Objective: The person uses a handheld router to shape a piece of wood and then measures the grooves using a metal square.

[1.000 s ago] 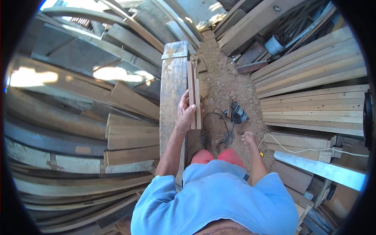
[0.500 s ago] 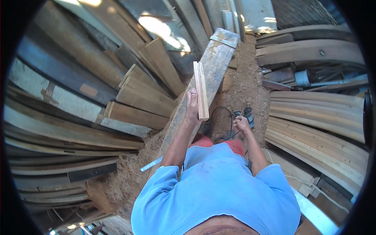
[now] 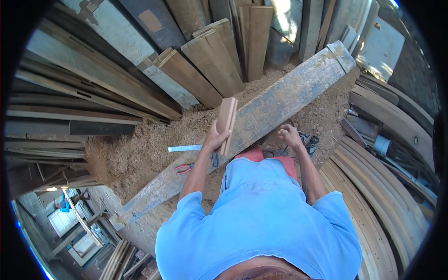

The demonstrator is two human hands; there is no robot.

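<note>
Left hand [image 3: 216, 138] clasps short wood stock [image 3: 227, 119] above plank bench [image 3: 291, 95]; right hand [image 3: 290, 136] curls near bench, contents unclear. Step appears to be carrying; next move likely calls for steady grip.

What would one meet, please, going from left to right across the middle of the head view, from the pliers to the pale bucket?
Red-handled pliers → wooden pieces held in the left hand → right hand → corded power tool → pale bucket.
</note>
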